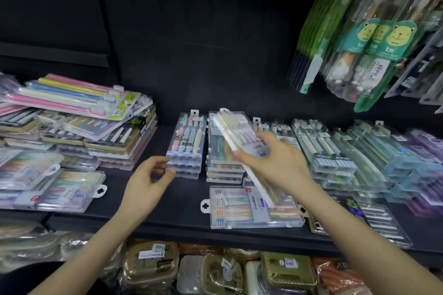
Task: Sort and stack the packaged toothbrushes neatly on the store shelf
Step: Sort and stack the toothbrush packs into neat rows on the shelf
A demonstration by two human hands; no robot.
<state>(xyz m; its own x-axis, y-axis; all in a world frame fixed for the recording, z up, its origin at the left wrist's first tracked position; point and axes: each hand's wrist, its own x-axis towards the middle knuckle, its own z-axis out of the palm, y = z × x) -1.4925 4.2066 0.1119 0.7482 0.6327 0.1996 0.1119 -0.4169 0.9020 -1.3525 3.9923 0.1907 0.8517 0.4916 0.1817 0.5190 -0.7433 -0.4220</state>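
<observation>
The pastel stack (188,137) of clear toothbrush cases stands near the middle of the shelf (167,219), and I take it as the reference. Just in front of it is the left hand (146,184). Its fingers are loosely curled and grasp nothing. The fingertips are very close to the front edge of the stack, but I cannot tell if they touch it. To the right of the stack, the right hand (280,165) grasps a clear pack (236,136) with the fingers closed around its lower part. The pack is tilted and blurred by motion, so its print is not readable, and the hand covers part of it. The pack is held above a second stack (223,172), which stands just beside the pastel stack on the right. In front of that, to the right, one case (239,211) lies flat, partly under the pack and the right wrist. Far left of the pastel stack there are untidy piles (72,115), cut off by the frame edge. Far right there are rows of cases (335,151), also blurred. Above them hang green packs (374,43). Below the shelf some wrapped goods (155,263) are only partly visible.
</observation>
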